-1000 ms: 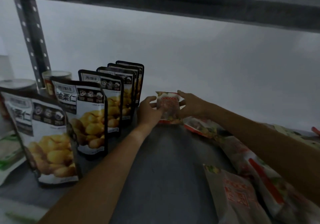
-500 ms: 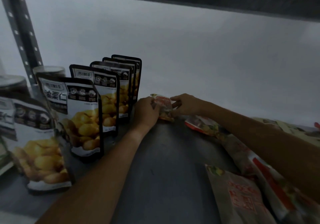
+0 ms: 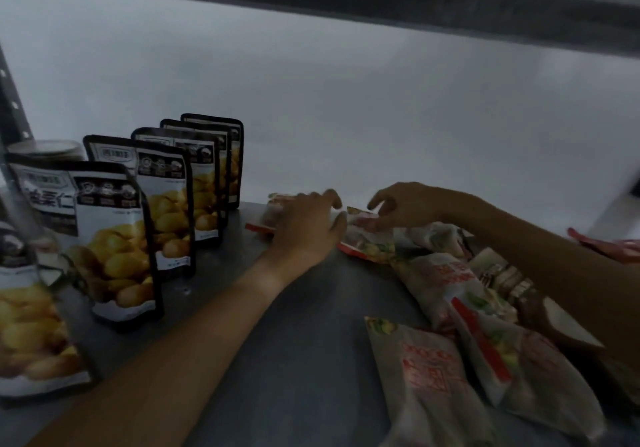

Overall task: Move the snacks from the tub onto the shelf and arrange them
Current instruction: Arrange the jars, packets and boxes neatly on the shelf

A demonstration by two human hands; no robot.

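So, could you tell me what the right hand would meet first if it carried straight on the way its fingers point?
The right hand points leftward, so it would probably first meet the red-edged snack packet just below its fingertips, then the left hand. Depth is hard to judge here.

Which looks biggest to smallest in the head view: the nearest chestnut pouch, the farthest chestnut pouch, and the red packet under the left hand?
1. Nearest chestnut pouch
2. Farthest chestnut pouch
3. Red packet, mostly hidden, so unsure

The pouches look identical; nearness explains the difference.
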